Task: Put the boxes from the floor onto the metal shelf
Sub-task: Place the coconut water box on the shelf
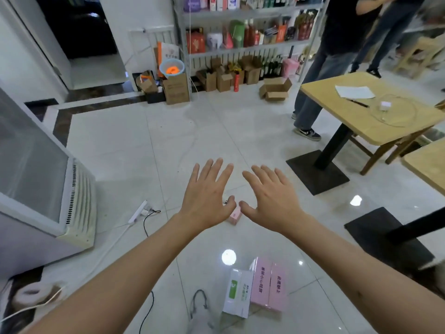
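My left hand (207, 194) and my right hand (269, 195) are stretched out side by side over the floor, fingers spread, holding nothing. A small pink box (234, 216) lies on the tiles, partly hidden under my thumbs. Closer to me lie a larger pink box (269, 286) and a white box with green print (238, 292), touching each other. The metal shelf (245, 48) stands against the far wall, its levels crowded with bottles and cartons.
A white freezer (41, 179) fills the left side. A power strip (137, 212) and cables lie on the floor. Wooden tables (361, 116) stand right, with a person's legs (310, 92) beside them. Cardboard boxes (274, 89) sit below the shelf.
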